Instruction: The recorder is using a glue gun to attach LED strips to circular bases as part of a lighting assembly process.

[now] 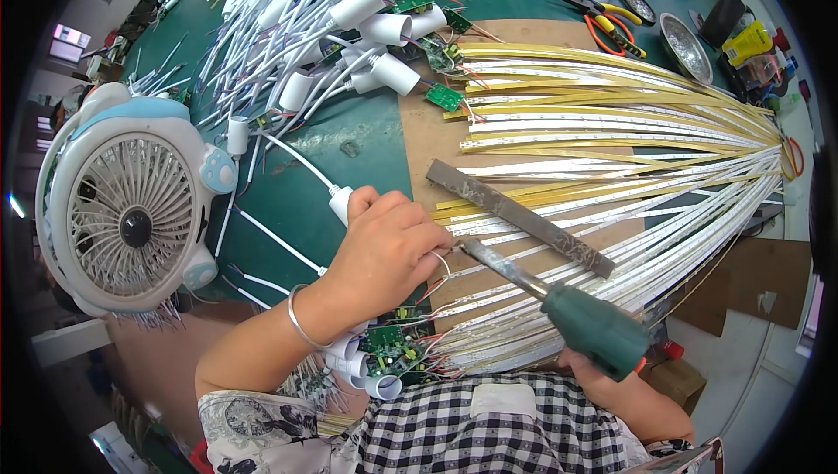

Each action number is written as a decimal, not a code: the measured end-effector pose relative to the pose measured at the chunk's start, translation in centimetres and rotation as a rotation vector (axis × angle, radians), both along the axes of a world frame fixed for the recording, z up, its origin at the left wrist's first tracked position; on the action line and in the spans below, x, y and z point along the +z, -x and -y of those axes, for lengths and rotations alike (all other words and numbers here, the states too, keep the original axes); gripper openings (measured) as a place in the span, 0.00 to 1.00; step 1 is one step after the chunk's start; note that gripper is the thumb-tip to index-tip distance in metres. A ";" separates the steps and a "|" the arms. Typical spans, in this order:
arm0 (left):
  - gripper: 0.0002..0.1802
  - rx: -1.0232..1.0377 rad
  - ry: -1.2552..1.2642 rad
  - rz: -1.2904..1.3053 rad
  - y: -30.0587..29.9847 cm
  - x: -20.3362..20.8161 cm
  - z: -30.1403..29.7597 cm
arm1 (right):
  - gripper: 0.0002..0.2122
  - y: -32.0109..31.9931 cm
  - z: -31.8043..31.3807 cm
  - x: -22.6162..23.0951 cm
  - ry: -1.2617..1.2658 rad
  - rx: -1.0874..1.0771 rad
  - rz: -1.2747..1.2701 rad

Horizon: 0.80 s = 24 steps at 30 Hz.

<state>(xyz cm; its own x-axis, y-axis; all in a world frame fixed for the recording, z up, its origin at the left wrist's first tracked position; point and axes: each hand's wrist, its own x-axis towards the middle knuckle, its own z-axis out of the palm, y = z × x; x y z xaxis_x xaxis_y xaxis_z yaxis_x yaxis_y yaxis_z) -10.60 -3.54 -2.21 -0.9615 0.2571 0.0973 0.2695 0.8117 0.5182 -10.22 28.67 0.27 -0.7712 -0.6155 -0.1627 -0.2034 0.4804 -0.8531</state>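
My left hand, with a silver bangle at its wrist, is closed in a pinch, and a thin white wire loops out below its fingertips. Right beside those fingertips is the tip of a soldering iron with a fat green handle and a metal shaft. My right hand grips the handle from behind; its fingers are largely hidden. A white cylindrical cap on a white cable lies against the back of my left hand. Under the iron spread long white and yellow LED strips, with a dark flat metal bar across them.
A white and blue fan stands at the left. White caps with cables and green circuit boards are heaped at the back; more boards lie near my body. Pliers and a metal bowl sit back right.
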 end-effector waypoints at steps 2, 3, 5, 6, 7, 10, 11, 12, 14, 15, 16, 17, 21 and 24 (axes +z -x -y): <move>0.06 0.007 0.005 -0.009 -0.1 -0.1 0.0 | 0.14 0.0 -0.1 0.1 0.092 -0.098 0.118; 0.06 0.010 0.008 -0.014 -0.1 -0.2 0.0 | 0.14 -0.2 -0.3 0.5 0.151 -0.185 0.240; 0.06 0.017 -0.003 -0.044 -0.1 -0.2 -0.1 | 0.20 -0.6 -0.7 0.4 0.231 -0.251 0.307; 0.07 0.020 -0.008 -0.060 0.0 -0.1 -0.1 | 0.26 -0.8 -0.9 0.0 0.251 -0.228 0.253; 0.06 0.022 0.002 -0.057 0.0 -0.1 -0.2 | 0.26 -0.8 -1.1 -0.2 0.259 -0.210 0.256; 0.05 0.028 0.031 -0.053 0.0 0.1 -0.3 | 0.26 -1.0 -1.2 0.0 0.272 -0.202 0.293; 0.05 0.028 0.039 -0.054 0.1 0.1 -0.3 | 0.26 -1.0 -1.2 0.0 0.281 -0.202 0.295; 0.05 0.028 0.046 -0.054 0.1 0.1 -0.4 | 0.26 -1.0 -1.2 0.0 0.290 -0.202 0.300; 0.06 0.029 0.057 -0.053 0.0 0.2 -0.4 | 0.26 -0.9 -1.3 -0.1 0.315 -0.191 0.288; 0.06 0.029 0.062 -0.053 0.0 0.2 -0.4 | 0.26 -0.9 -1.3 -0.2 0.325 -0.186 0.285; 0.06 0.028 0.065 -0.050 -0.1 0.3 -0.4 | 0.26 -0.9 -1.3 -0.2 0.329 -0.186 0.292; 0.07 0.027 0.069 -0.047 -0.1 0.3 -0.4 | 0.26 -0.9 -1.3 -0.3 0.332 -0.187 0.296; 0.08 0.019 0.039 0.020 0.1 0.9 -0.3 | 0.26 -1.0 -1.5 -0.6 0.336 -0.177 0.280; 0.10 -0.032 -0.090 0.069 0.5 2.0 0.5 | 0.25 -0.8 -1.8 -0.8 0.335 -0.170 0.257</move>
